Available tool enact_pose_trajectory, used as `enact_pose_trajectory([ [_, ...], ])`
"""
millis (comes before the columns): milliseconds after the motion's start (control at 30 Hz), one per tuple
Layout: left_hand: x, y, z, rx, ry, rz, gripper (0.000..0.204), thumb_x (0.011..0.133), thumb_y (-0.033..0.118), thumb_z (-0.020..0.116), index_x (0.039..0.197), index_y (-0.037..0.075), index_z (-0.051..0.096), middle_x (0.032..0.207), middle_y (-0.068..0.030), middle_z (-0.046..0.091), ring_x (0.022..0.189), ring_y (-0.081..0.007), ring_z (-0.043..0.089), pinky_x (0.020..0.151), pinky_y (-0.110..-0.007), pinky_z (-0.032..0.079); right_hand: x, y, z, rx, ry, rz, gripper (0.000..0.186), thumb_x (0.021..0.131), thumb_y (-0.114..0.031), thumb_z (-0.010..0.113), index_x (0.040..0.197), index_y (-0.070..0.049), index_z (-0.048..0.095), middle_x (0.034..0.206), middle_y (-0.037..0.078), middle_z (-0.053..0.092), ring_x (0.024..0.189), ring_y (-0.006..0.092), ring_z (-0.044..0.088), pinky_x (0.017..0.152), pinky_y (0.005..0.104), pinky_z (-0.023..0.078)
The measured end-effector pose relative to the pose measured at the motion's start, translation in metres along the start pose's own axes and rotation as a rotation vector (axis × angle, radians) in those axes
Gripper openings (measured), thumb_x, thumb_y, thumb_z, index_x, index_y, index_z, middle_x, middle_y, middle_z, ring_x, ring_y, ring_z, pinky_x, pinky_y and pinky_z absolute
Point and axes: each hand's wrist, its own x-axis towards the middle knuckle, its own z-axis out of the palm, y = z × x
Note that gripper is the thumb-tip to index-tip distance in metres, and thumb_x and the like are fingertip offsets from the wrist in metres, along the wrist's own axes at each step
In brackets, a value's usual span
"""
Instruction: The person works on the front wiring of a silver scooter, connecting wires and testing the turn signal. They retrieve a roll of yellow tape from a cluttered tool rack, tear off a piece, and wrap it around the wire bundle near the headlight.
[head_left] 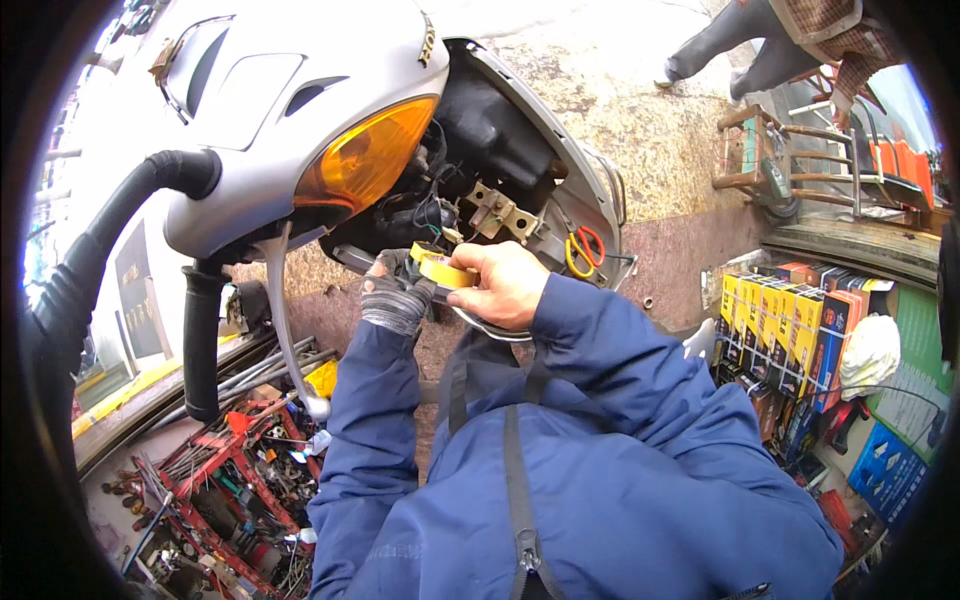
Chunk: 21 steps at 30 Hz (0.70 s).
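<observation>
My right hand (507,284) is closed on a roll of yellow tape (447,272), thumb and fingers pinching its rim. Just left of the roll, my left hand (393,297) wears a grey fingerless glove. Its fingers are curled close together beside the tape; whatever they grip is hidden. Both hands are at the near edge of a silver scooter's opened body (600,215). Dark wires (430,212) and a metal bracket (500,212) show inside. Scissors (583,252) with red and yellow handles rest on the panel to the right of my hands.
The scooter's orange lamp (368,155), brake lever (280,310) and black grip (203,340) stand at left. A red rack of tools (215,490) is lower left. Boxes (775,325) are stacked at right. A wooden stool (750,150) and another person's legs (735,45) are upper right.
</observation>
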Motion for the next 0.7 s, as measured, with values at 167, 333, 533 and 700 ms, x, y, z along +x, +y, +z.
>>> enact_pose_trajectory([
  [167,0.003,0.006,0.004,0.274,-0.078,0.068,0.045,0.061,0.004,0.083,0.098,0.006,0.057,0.093,-0.0052,0.066,0.086,-0.0165,0.064,0.081,-0.03,0.052,0.014,-0.019,-0.013,-0.178,-0.067,-0.084,0.024,0.076,-0.015,0.063,0.098,-0.007,0.064,0.086,0.02,0.066,0.084,0.0377,0.064,0.076,0.0421,0.051],
  [333,0.009,0.007,0.011,0.121,-0.216,-0.05,0.044,0.08,0.033,0.054,0.116,0.008,0.055,0.118,-0.0129,0.06,0.108,-0.0313,0.056,0.093,-0.047,0.046,0.039,-0.036,-0.025,-0.269,-0.195,-0.052,0.032,0.075,-0.027,0.071,0.098,-0.006,0.065,0.09,0.019,0.067,0.09,0.0362,0.064,0.079,0.0426,0.051],
  [533,0.018,-0.001,0.006,0.061,-0.247,0.101,0.031,0.088,0.027,0.049,0.112,0.008,0.055,0.111,-0.0073,0.063,0.103,-0.0218,0.059,0.09,-0.033,0.046,0.067,-0.049,-0.026,-0.372,-0.281,-0.106,0.049,0.078,-0.045,0.07,0.103,-0.003,0.066,0.095,0.02,0.067,0.092,0.0347,0.065,0.081,0.0406,0.051],
  [700,0.014,0.005,0.006,0.94,-0.296,0.122,0.032,0.089,0.028,0.045,0.112,0.008,0.053,0.107,-0.0102,0.061,0.1,-0.0247,0.057,0.088,-0.032,0.045,0.079,-0.047,-0.019,-0.358,-0.282,-0.12,0.039,0.078,-0.035,0.072,0.096,-0.001,0.064,0.087,0.019,0.066,0.084,0.0346,0.064,0.073,0.0393,0.049],
])
